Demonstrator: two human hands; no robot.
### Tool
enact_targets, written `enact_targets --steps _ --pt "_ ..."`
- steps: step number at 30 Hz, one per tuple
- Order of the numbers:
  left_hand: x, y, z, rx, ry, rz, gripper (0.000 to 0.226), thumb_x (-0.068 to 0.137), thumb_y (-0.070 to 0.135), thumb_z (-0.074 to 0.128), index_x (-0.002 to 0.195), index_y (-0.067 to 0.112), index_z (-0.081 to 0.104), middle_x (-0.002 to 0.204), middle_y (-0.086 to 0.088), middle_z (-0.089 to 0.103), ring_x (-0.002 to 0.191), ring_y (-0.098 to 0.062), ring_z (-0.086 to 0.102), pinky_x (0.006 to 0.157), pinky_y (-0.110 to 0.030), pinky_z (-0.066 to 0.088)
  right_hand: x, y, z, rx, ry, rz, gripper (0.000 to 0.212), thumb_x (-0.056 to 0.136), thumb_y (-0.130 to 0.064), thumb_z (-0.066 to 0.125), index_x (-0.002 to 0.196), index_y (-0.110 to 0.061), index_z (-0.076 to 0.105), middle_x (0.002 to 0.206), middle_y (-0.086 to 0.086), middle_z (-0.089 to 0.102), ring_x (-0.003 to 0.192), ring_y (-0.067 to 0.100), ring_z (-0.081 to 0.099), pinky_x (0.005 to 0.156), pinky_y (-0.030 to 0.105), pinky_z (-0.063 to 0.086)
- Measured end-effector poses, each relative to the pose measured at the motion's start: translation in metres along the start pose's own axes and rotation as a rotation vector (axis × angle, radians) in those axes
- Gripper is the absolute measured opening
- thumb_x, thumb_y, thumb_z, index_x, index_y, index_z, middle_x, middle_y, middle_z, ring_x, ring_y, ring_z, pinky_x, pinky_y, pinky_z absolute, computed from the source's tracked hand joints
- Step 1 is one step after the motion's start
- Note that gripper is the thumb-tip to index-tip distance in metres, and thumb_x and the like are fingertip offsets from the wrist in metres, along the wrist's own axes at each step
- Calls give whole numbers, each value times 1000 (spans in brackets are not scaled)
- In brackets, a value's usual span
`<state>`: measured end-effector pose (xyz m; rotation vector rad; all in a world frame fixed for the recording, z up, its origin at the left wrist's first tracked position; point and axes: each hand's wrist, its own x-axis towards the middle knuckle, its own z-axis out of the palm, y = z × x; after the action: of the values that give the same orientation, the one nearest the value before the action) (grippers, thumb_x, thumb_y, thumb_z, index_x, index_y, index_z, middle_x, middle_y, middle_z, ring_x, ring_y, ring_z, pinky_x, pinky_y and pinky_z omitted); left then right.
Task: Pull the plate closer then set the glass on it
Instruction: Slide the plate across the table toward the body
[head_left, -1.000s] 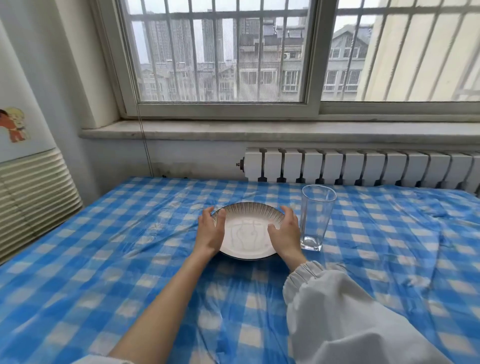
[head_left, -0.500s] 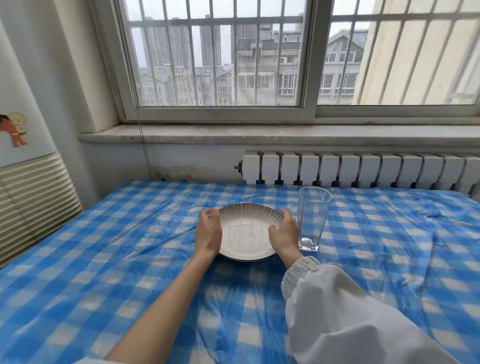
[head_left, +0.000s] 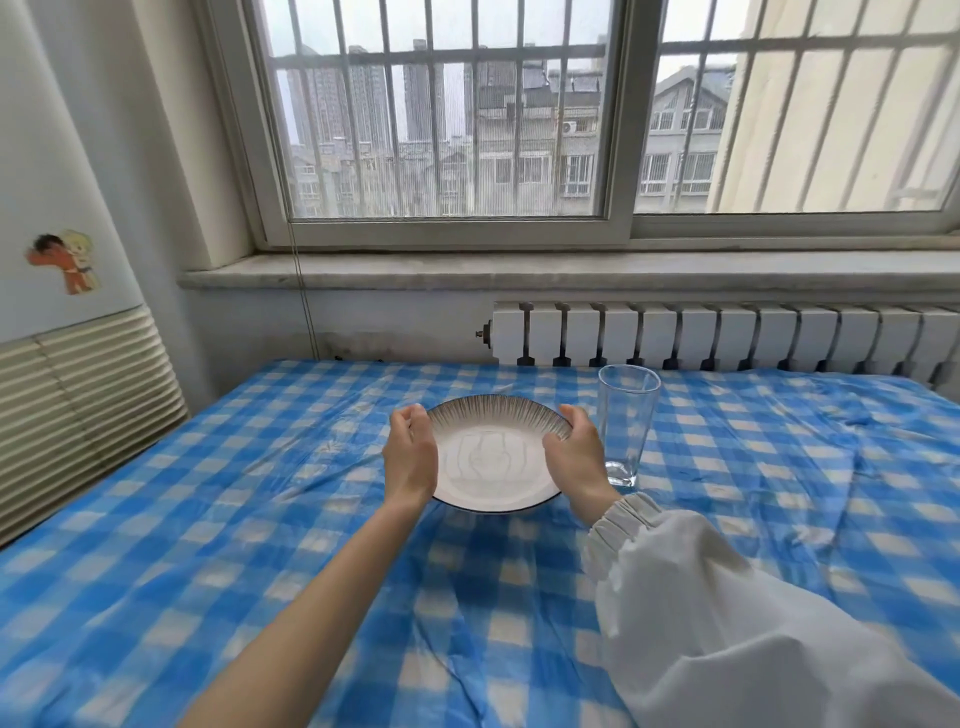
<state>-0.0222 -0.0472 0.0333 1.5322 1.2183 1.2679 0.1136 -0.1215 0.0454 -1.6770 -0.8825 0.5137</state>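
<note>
Two hands are all we need on the plate (head_left: 493, 462), which sits mid-table on the blue checked cloth (head_left: 208, 519): our left hand (head_left: 410, 457) cups its left rim and our right hand (head_left: 574, 457) its right, fingers curled against the edge on both sides, though we cannot tell how firmly they press. We judge it a stiff, glazed, breakable dish that should slide easily over the slick, wrinkled cloth, so opposite rims are the sound places to hold. Just beside our right hand stands the tall empty glass (head_left: 626, 421), upright, top-heavy and fragile, best taken around its middle.
</note>
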Motion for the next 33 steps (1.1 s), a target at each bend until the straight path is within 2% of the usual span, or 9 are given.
enact_targets --steps 4,7,11,14,19,23,26,31,33 --pt "-15 2 -5 -2 -56 1 46 94 39 22 123 8 38 118 -7 47 96 -13 35 84 -28 23 -12 4 -11 15 -34 21 48 85 -2 42 132 -10 37 140 12 40 125 25 41 100 31 35" --pt "-27 2 -6 -19 -105 -22 48 93 41 22 127 9 33 113 2 40 104 -15 36 85 -26 21 -21 9 -22 5 -61 28 48 85 -4 44 133 -10 37 140 11 39 126 25 40 97 29 33" --pt "-43 3 -4 -51 -159 -29 42 93 40 21 118 11 38 101 7 43 99 -12 35 82 -22 21 -31 21 -37 7 -82 35 47 84 -5 47 131 -10 38 139 12 40 124 25 39 106 36 33" --pt "-56 1 -1 -61 -217 -35 45 93 42 21 125 13 34 111 6 35 102 -7 30 87 -23 19 -40 31 -49 15 -111 55 46 84 -7 48 129 -14 39 137 10 39 117 20 40 98 31 34" --pt "-70 -4 5 -61 -281 -50 49 93 42 19 130 11 30 106 12 35 102 -5 27 83 -15 16 -49 43 -64 14 -112 97 47 83 -8 49 128 -17 40 135 12 41 122 26 42 107 44 35" --pt "-79 -4 10 -85 -317 -50 48 93 42 18 130 12 28 113 9 34 103 -5 25 85 -14 14 -56 48 -72 10 -106 83 47 82 -7 50 126 -20 42 136 10 40 124 25 40 109 44 32" --pt "-82 -3 12 -95 -335 -58 49 93 43 18 131 13 25 108 12 32 103 -5 25 89 -23 17 -58 50 -76 15 -110 75 47 82 -7 50 124 -23 42 136 10 39 124 24 39 110 44 31" --pt "-80 -8 13 -79 -363 -57 53 91 47 17 133 15 21 120 7 27 110 -5 23 93 -25 17 -59 52 -76 17 -120 64 49 82 -6 49 126 -23 40 136 11 39 125 25 38 111 47 30" --pt "-78 -11 13 -67 -380 -61 54 91 47 18 134 16 19 131 3 28 117 -8 25 93 -26 16 -57 55 -76 19 -116 68 47 82 -6 50 126 -22 40 136 11 39 125 25 38 111 46 29"
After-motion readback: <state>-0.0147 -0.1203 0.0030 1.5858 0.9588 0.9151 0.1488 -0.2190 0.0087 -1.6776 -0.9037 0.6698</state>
